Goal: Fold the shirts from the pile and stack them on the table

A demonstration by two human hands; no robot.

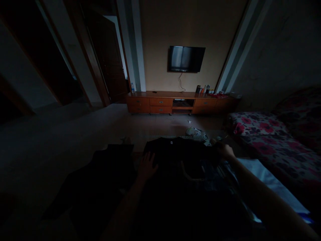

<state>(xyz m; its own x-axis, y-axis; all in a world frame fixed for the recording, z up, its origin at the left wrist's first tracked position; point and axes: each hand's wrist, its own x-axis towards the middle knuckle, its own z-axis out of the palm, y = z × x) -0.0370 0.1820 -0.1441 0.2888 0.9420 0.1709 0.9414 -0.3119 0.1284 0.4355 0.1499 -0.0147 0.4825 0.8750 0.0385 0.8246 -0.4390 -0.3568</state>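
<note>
A black T-shirt (168, 154) is spread out in front of me, its neckline at the far side with a small pale label near it. My left hand (148, 166) lies on the left part of the shirt, fingers spread. At the shirt's right end, my right hand (226, 151) is closed on the dark sleeve, its fingertips partly hidden in shadow. A pale U-shaped edge shows on the dark cloth between my hands; I cannot tell what it belongs to. More dark cloth (107, 167) lies to the left of the shirt. The near part is too dark to make out.
Clear plastic packaging (265, 180) lies to the right. Beyond the shirt sits a patterned bundle (197, 133). A flowered sofa (263, 129) stands at the right. Against the far wall are a low wooden cabinet (160, 102) with bottles on top and a television (187, 59).
</note>
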